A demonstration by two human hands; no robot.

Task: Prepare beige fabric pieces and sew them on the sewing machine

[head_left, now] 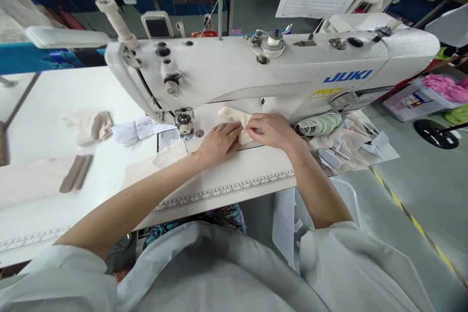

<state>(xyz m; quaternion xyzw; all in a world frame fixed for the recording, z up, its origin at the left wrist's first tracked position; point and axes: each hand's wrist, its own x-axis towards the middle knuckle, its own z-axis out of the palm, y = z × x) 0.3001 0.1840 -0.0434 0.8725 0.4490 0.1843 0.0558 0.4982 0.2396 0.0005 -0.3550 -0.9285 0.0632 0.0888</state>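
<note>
A small folded piece of cream fabric (234,114) lies on the white table under the arm of the sewing machine (226,68). My left hand (219,145) is closed over its left side, fingertips pressed together on the cloth. From the right, my right hand (272,130) pinches the same piece between thumb and fingers. Both hands meet at the fabric, which partly hides behind them. Left of my hands stands the needle and presser foot area (185,129), apart from the fabric I hold.
Pale cloth with brown bands (76,173) and a printed white label strip (141,129) lie at left. A coil of pale green cord (321,123) and fabric scraps (353,148) sit at right. A ruler strip (226,190) runs along the front edge, near a plastic bin (283,224).
</note>
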